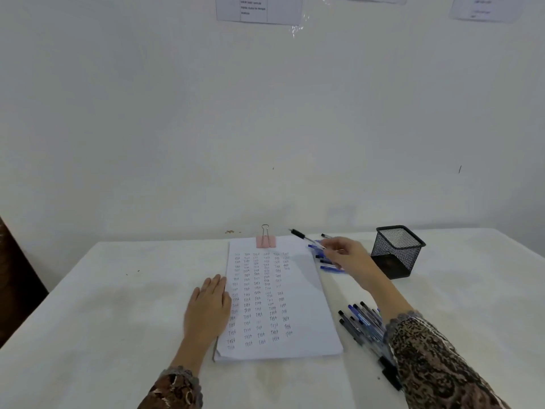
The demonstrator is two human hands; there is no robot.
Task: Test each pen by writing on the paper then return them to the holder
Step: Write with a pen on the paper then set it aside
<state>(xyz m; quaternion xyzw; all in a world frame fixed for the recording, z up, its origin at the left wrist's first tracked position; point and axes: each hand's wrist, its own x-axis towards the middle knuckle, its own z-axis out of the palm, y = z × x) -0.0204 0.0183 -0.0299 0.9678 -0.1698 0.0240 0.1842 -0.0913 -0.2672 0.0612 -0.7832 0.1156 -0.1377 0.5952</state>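
The left hand [208, 308] is lying flat, fingers together, steadying the clipped paper [306, 293]; the right hand [346, 258] is reaching into blue pens [326, 267] beside the mesh holder [396, 252], grip unclear.

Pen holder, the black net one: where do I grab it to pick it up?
Grip the pen holder by two opposite side walls just under the rim, coming down from above or in from its right. It stands upright with flat mesh sides and an open top, so fingers can press flat. The right hand and loose blue pens crowd its left side.
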